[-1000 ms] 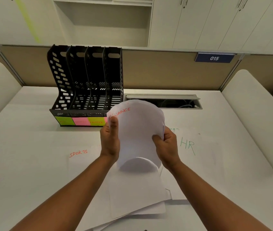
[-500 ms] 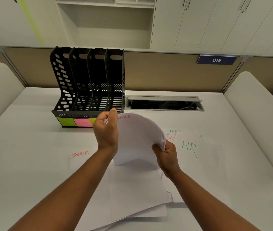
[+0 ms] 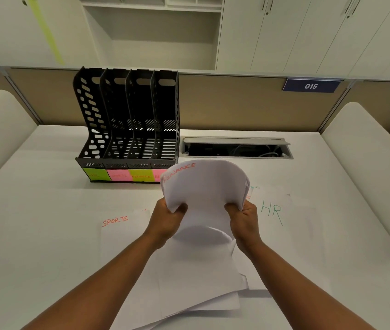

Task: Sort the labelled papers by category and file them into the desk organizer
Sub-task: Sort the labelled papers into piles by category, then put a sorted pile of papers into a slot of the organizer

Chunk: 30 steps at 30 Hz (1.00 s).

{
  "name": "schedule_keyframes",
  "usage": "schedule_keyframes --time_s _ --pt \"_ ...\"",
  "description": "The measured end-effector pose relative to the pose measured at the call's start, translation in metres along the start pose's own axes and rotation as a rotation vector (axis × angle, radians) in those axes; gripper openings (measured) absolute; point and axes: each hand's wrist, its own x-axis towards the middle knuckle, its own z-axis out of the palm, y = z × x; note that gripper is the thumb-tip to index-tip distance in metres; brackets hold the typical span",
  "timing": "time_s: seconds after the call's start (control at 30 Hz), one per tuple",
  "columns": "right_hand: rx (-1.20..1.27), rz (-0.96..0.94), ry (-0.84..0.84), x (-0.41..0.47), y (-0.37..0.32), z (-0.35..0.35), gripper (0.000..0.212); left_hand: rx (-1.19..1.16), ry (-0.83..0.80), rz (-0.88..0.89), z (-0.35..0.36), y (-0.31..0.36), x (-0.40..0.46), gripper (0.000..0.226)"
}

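The organizer [image 3: 127, 129] was perforated matt black plastic; the papers [image 3: 203, 186] smooth and white, the desk [image 3: 34, 222] matt.

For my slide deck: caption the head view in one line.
Both hands, left hand and right hand, grip a bowed FINANCE stack before the black desk organizer.

the first letters of the red word on the bowed finance stack [image 3: 204, 186] were lost in the curl of its left edge. behind that stack, the fourth sticky label [image 3: 157, 177] on the desk organizer [image 3: 127, 120] was half covered, and the writing on the green label [image 3: 95, 174] was too faint to be read. right of the stack, a sheet [image 3: 254, 189] was mostly hidden, its small lettering illegible. below the stack, the loose pile [image 3: 189, 289] was cut off by the bottom edge.
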Motion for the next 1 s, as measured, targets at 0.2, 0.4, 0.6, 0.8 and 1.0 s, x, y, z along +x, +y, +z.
schedule_keyframes --time_s 0.2,0.4,0.6,0.8,1.0 --pt "-0.005 -0.041 -0.017 0.007 -0.008 0.003 0.020 0.147 0.023 0.064 -0.003 -0.001 0.005 0.010" --pt "-0.203 -0.021 -0.167 0.023 0.002 0.007 0.036 0.297 0.256 0.187 -0.045 0.028 0.029 0.020" --pt "-0.663 0.041 -0.368 0.033 0.034 0.014 0.066 0.447 0.402 0.181 -0.085 0.044 0.037 0.022" --pt "-0.940 -0.267 -0.499 0.080 0.000 0.072 0.077 0.525 0.558 0.172 -0.122 0.063 0.045 0.019" --pt "-1.159 -0.452 -0.555 0.123 -0.036 0.136 0.069 0.686 0.598 0.262 -0.147 0.089 0.065 0.020"
